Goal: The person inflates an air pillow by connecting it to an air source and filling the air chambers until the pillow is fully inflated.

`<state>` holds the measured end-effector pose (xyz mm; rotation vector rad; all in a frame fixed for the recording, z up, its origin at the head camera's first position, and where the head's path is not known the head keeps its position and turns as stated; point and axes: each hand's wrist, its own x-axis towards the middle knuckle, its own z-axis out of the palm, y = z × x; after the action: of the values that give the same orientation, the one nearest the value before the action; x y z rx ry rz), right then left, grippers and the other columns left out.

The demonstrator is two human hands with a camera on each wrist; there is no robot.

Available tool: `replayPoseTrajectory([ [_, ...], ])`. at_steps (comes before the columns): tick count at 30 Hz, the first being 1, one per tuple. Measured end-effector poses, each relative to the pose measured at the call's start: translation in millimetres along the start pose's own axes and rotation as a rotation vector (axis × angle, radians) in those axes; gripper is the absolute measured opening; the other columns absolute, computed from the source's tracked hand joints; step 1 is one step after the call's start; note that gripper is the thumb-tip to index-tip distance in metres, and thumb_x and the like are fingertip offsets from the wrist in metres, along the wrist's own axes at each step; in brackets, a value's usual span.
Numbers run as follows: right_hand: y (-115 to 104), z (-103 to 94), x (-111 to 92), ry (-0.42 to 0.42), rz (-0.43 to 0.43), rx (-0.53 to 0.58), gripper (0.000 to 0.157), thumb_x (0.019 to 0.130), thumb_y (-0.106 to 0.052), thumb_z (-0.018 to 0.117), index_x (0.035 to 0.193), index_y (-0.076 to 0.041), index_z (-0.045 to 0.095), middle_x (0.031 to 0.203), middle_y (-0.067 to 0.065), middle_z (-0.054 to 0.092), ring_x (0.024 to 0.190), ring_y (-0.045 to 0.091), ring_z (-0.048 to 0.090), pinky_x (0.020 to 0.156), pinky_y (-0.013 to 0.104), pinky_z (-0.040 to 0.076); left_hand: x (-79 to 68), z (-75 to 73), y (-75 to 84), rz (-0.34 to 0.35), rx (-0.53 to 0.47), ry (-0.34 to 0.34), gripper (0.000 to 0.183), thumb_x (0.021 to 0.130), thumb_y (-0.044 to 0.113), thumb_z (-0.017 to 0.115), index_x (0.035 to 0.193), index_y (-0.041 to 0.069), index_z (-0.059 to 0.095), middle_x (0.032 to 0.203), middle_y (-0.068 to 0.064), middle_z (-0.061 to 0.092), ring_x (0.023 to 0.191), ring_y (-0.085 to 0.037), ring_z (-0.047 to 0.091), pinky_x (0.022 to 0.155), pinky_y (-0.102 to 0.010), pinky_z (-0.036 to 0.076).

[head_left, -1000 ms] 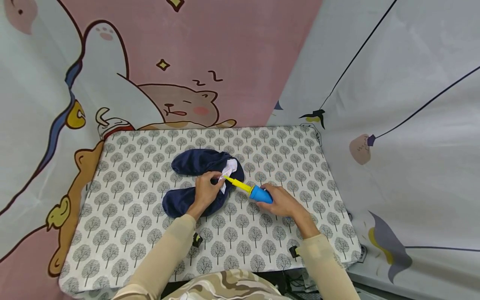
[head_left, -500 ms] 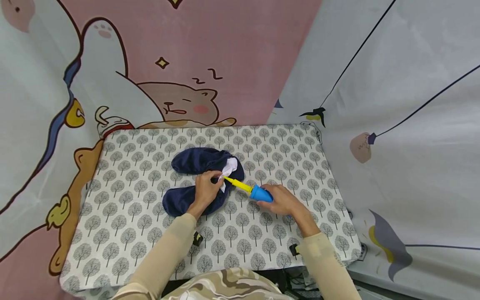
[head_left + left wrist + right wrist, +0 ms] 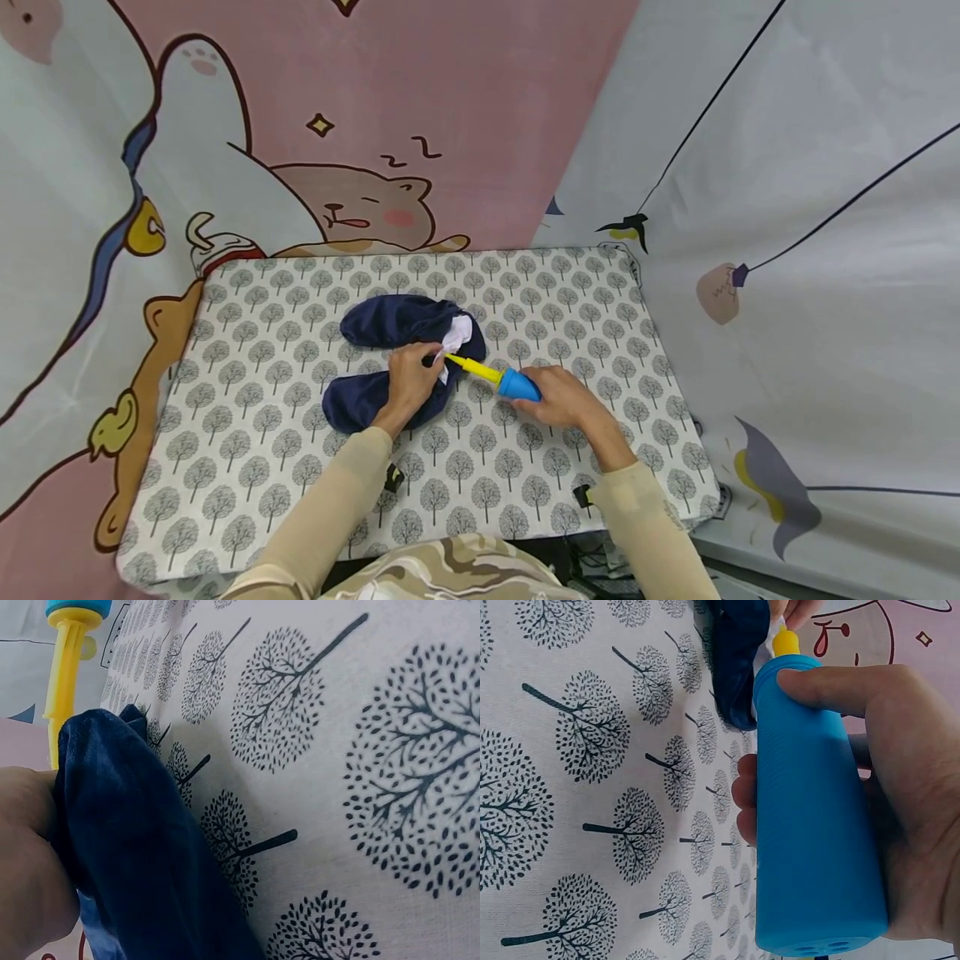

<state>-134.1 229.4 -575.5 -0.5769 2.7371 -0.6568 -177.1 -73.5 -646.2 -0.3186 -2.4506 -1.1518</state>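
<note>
A navy, velvety U-shaped neck pillow (image 3: 397, 322) lies on the table with its two arms pointing left. White material (image 3: 458, 333) shows from an opening at its curved end. My left hand (image 3: 412, 379) pinches the pillow at this white part, with thumb and forefinger right by the pump's tip; the pillow's cloth hides most of this grip in the left wrist view. My right hand (image 3: 558, 397) wraps round the blue barrel of a hand air pump (image 3: 810, 817). The pump's yellow nozzle (image 3: 480, 369) reaches to the left fingertips, where its end is partly hidden.
A tree-print cloth (image 3: 247, 492) covers the table. Behind it and along both sides hang printed curtains (image 3: 480, 125) with cartoon animals. Two small black-and-yellow pieces, one of them a dark tab (image 3: 393, 477), show at the wrists. Cables are visible below the front edge.
</note>
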Motion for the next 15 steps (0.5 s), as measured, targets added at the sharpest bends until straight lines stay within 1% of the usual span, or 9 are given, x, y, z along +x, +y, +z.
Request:
replayPoseTrajectory([
  [2,-3.2,-1.1,0.3,-0.008,0.008,-0.002,0.047,0.099,-0.037,0.084,0.132,-0.005,0.075,0.1,0.005,0.077,0.082,0.015,0.065,0.076,0.036,0.057,-2.7,4.3,-6.1,0.019,0.003,0.031,0.018,0.088,0.002,0.09,0.106,0.004,0.089,0.099,-0.012,0.088,0.088,-0.034,0.081,0.086,-0.05,0.064],
  [3,-4.1,-1.2,0.6,-0.014,0.013,0.0,0.046,0.099,-0.037,0.084,0.131,-0.005,0.075,0.099,0.005,0.077,0.082,0.015,0.065,0.076,0.036,0.057,-3.3,5.1,-6.9,0.029,0.004,0.043,0.018,0.087,0.001,0.09,0.105,0.004,0.089,0.098,-0.012,0.088,0.088,-0.034,0.08,0.085,-0.051,0.063],
  [6,-4.4,-0.3,2.5,-0.041,0.022,0.033,0.044,0.101,-0.038,0.082,0.129,-0.005,0.075,0.097,0.005,0.075,0.081,0.015,0.064,0.076,0.035,0.055,-4.0,6.1,-8.1,0.038,0.012,0.05,0.018,0.087,0.002,0.09,0.105,0.005,0.089,0.098,-0.013,0.088,0.087,-0.035,0.079,0.085,-0.051,0.063],
  [7,-3.7,0.0,3.1,-0.053,0.024,0.049,0.044,0.102,-0.038,0.08,0.13,-0.004,0.075,0.096,0.004,0.074,0.081,0.016,0.063,0.075,0.035,0.054,-4.1,5.7,-7.9,0.037,0.016,0.045,0.018,0.087,0.002,0.091,0.105,0.005,0.09,0.099,-0.013,0.088,0.088,-0.035,0.079,0.086,-0.051,0.063],
  [9,-0.9,1.2,4.1,-0.077,0.035,0.092,0.044,0.104,-0.039,0.079,0.131,-0.004,0.075,0.094,0.004,0.073,0.08,0.016,0.062,0.075,0.034,0.053,-2.2,2.0,-3.0,0.03,0.025,0.019,0.019,0.086,0.001,0.093,0.105,0.004,0.09,0.1,-0.014,0.088,0.09,-0.038,0.08,0.087,-0.056,0.064],
  [12,6.0,4.6,5.0,-0.106,0.048,0.143,0.045,0.105,-0.041,0.077,0.132,-0.006,0.075,0.093,0.002,0.072,0.079,0.016,0.062,0.075,0.033,0.05,-1.2,-0.6,-1.5,0.011,0.028,-0.021,0.019,0.088,0.001,0.093,0.106,0.004,0.09,0.103,-0.014,0.088,0.093,-0.038,0.082,0.089,-0.054,0.064],
  [15,12.8,8.8,5.7,-0.124,0.052,0.197,0.043,0.105,-0.043,0.076,0.131,-0.009,0.077,0.094,0.001,0.073,0.08,0.015,0.062,0.075,0.033,0.051,-0.4,-3.0,-1.7,-0.015,-0.002,-0.06,0.018,0.09,0.002,0.091,0.108,0.005,0.09,0.106,-0.014,0.089,0.096,-0.037,0.083,0.091,-0.054,0.065],
])
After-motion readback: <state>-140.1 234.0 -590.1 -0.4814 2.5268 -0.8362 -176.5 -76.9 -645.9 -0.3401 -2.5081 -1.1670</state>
